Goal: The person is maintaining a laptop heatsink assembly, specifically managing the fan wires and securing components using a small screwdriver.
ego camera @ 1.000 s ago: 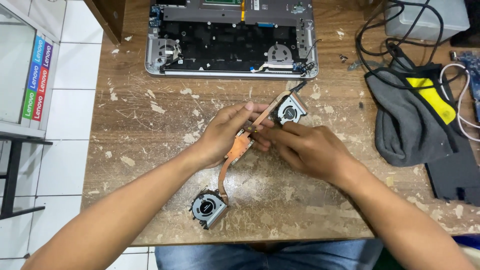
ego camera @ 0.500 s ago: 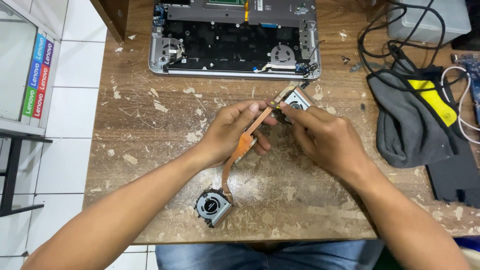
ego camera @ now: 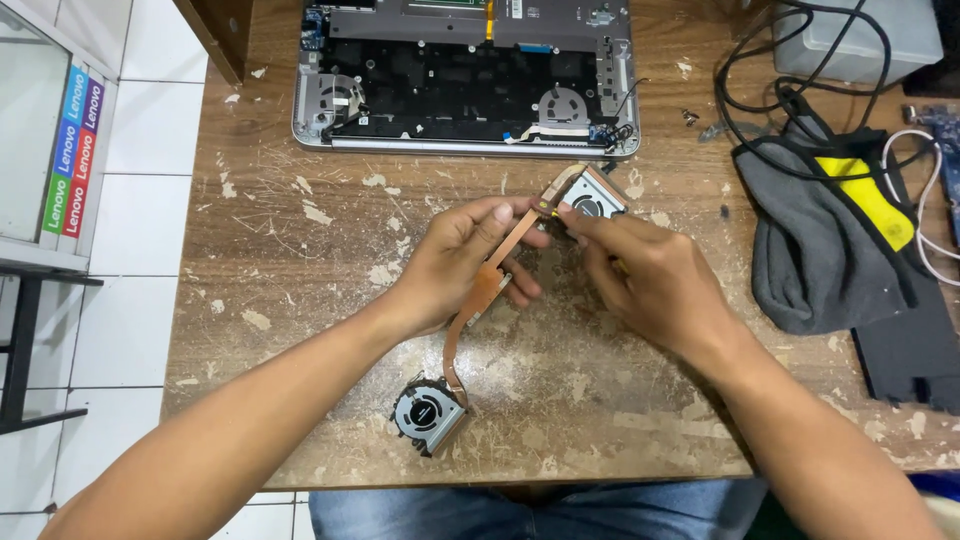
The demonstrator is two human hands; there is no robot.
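A laptop cooling assembly lies on the worn wooden table [ego camera: 300,300]: a copper heat pipe [ego camera: 487,285] joining a near fan [ego camera: 428,414] and a far fan [ego camera: 588,194]. My left hand [ego camera: 465,260] grips the copper pipe at its middle plate. My right hand [ego camera: 645,275] pinches the assembly at the pipe end just beside the far fan; whether it holds a small tool is hidden by the fingers. An opened laptop base [ego camera: 465,85] lies at the table's far edge.
A grey cloth bag with a yellow patch [ego camera: 830,230] sits at the right under black cables [ego camera: 770,80]. A dark panel [ego camera: 915,350] lies at the right edge. Small screws [ego camera: 690,118] rest near the laptop. White tiled floor [ego camera: 130,200] lies to the left.
Both hands and the far fan end have shifted slightly up and right, away from me. The near fan stays on the table.
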